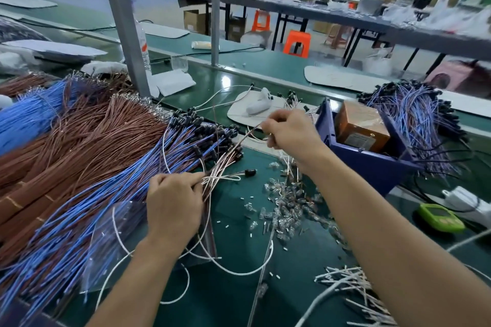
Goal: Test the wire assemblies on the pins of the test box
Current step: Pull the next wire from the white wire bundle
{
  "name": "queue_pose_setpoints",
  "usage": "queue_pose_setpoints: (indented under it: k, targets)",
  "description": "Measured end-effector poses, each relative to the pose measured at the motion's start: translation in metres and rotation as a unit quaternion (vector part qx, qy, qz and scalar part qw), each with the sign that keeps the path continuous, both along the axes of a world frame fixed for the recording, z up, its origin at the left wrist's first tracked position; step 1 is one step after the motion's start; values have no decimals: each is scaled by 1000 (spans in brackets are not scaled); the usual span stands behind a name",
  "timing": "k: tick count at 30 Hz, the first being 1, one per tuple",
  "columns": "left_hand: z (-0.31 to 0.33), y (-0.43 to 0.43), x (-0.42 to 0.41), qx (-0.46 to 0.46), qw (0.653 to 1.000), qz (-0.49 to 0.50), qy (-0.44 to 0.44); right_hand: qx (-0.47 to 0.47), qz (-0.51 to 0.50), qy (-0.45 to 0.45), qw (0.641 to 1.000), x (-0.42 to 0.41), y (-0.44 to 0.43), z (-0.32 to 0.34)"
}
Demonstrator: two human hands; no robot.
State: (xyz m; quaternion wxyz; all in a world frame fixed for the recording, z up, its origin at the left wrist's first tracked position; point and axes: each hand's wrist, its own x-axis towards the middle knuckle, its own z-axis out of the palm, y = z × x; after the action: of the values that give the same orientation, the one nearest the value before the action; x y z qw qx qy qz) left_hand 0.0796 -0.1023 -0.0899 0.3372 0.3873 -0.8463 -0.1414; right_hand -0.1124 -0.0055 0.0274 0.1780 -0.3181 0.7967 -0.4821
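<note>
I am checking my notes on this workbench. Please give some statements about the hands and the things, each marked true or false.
1. The left hand grips a bunch of wires. True.
2. The right hand holds nothing. False: it pinches a thin wire.
3. The brown box sits in a blue bin. True.
4. The green timer is inside the bin. False: it lies on the table, right of the bin.

Wire pile left on bench, box in bin right, loose terminals between.
</note>
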Motion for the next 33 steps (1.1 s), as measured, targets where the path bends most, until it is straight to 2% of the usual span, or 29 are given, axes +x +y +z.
queue_pose_setpoints:
  k: [2, 5, 7, 10, 13, 15, 17, 19, 21, 23, 25, 27, 30, 33]
  targets:
    - [2, -1, 1, -10, 1000, 17, -10, -110, -58, -109, 986, -2, 15, 12]
    - [6, -2, 4, 9, 998, 47, -42, -266, -110, -292, 912, -10, 46, 30]
    - [11, -3, 8, 29, 997, 52, -45, -312, -100, -338, 882, -13, 68, 35]
    - [29, -3, 11, 43, 996, -18, -77, -334, -92, -354, 868, -12, 100, 32]
    - [54, 17, 3, -6, 983, -142, -115, -327, -97, -339, 877, -9, 126, 22]
    - [68, 46, -11, -30, 976, -203, -74, -320, -91, -326, 885, -8, 139, 14]
    - [77, 79, -34, -13, 961, -275, -16, -316, -80, -318, 890, -6, 149, 7]
    - [82, 107, -60, 33, 945, -325, 23, -319, -75, -312, 892, -5, 159, 3]
    - [82, 123, -81, 118, 928, -351, 41, -332, -84, -309, 887, -7, 175, 1]
    - [80, 129, -95, 252, 884, -388, 71, -340, -100, -296, 887, -12, 197, 2]
    - [75, 130, -102, 319, 846, -416, 95, -321, -114, -261, 903, -17, 224, 2]
    - [71, 132, -109, 329, 839, -428, 76, -286, -120, -219, 925, -18, 247, 0]
    - [67, 142, -123, 333, 837, -434, -11, -239, -143, -159, 947, -22, 271, -8]
    - [58, 151, -131, 314, 853, -410, -78, -154, -183, -62, 969, -31, 288, -23]
